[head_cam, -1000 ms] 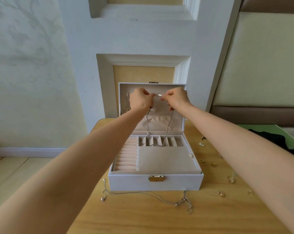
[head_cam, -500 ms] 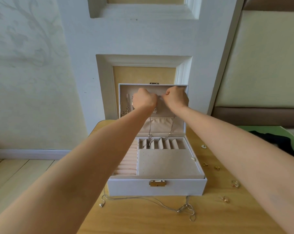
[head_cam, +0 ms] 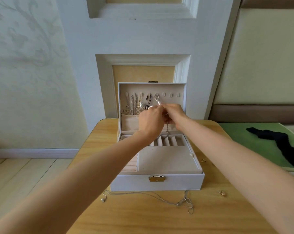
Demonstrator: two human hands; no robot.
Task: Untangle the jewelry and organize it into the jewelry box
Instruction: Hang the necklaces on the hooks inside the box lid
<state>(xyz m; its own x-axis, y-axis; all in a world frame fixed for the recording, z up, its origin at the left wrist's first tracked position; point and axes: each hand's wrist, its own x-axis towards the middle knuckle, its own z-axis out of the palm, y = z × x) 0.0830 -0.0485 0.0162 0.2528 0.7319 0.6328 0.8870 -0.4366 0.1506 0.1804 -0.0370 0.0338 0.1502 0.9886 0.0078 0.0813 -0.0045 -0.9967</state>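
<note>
Box (head_cam: 159, 182) open at bench (head_cam: 143, 218) ctr, lid (head_cam: 182, 89) upright at 12 o'clock. L hand (head_cam: 150, 120) and R hand (head_cam: 175, 114), fingers curled, both pinch chain (head_cam: 157, 99) looped on a lid hook; its slack hangs between the wrists. Necklace (head_cam: 143, 193) lies at box's 6 o'clock, ring (head_cam: 222, 193) at 4 o'clock.

Left hand (head_cam: 150, 119) and right hand (head_cam: 174, 114) lowered, necklace (head_cam: 157, 98) hooked.
</note>
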